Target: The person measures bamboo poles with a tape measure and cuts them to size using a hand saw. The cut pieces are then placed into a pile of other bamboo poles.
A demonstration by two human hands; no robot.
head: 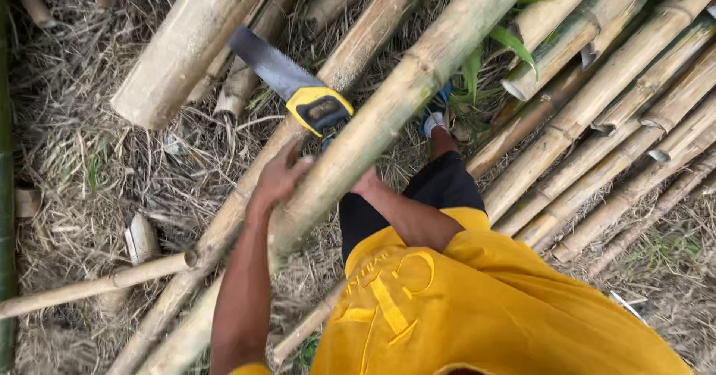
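On the far left a thin pole [97, 285] lies across the dry grass [82, 158], with its cut end close to the long poles. Above it, a thick pole [186, 43] sticks out with a flat, clean end, so that one looks already cut. Next comes a saw [291, 84] with a dark blade and a yellow and black handle. It rests on the poles and no hand touches it. Just below the saw, the left hand [280, 177] is laid on the side of the big pole [373, 121], with the fingers bent over it in a loose grip. This big pole runs from the bottom left up to the top right, over another long pole [224, 218] beside it. The right hand [365, 182] is under the big pole on its other side; most of it is hidden, so I cannot tell how tightly it is closed, but it seems to hold the pole up. The person wears a yellow shirt [477, 308] and dark shorts [432, 192], and a foot [435, 119] stands by the pile. On the right, many poles [619, 136] lie side by side in a heap. I see no fresh cut in the big pole, so I think its sawing has not started.
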